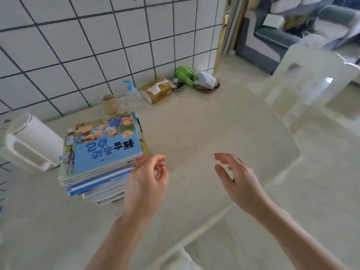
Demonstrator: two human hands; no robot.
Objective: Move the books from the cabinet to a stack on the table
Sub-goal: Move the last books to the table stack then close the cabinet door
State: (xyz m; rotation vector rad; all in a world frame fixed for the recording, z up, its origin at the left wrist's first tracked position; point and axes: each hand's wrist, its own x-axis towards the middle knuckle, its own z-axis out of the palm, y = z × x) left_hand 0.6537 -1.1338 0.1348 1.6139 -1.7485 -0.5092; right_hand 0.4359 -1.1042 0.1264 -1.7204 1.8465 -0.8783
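Observation:
A stack of several thin picture books (pixel 103 152) lies on the pale table (pixel 194 137) at the left, topped by a blue book with cartoon figures. My left hand (pixel 148 182) hovers at the stack's right edge with loosely curled fingers, holding nothing. My right hand (pixel 237 178) floats over the bare table to the right, fingers relaxed and spread, empty. The cabinet is out of view.
A white jug-like appliance (pixel 33 143) stands left of the stack. Along the tiled wall sit a cup (pixel 109 103), a pump bottle (pixel 133 94), a tissue pack (pixel 155 89), a green object (pixel 185 75) and a small basket (pixel 207 83). A white chair (pixel 311 78) stands at the right.

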